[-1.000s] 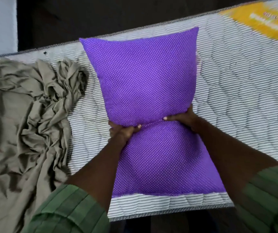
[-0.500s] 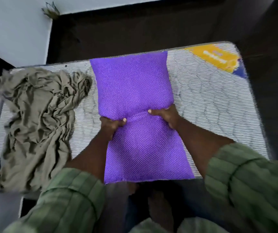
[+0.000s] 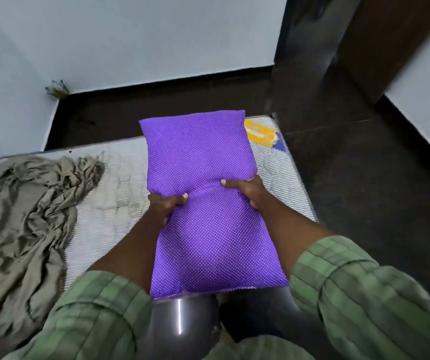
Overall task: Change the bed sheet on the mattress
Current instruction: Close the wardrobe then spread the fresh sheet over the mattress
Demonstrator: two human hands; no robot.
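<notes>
While both arms are reaching forward, the left hand (image 3: 165, 206) and right hand (image 3: 245, 188) are gripping the purple pillow (image 3: 208, 198) at its pinched middle, lifting it off the mattress (image 3: 120, 193) where it was lying a second ago; the crumpled sheet (image 3: 24, 211) is lying at the mattress's left end.

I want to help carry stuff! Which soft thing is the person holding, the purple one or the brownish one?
The purple dotted pillow: the left hand and the right hand both squeeze its middle. The crumpled olive-brown sheet lies untouched on the mattress, off to the left.
</notes>
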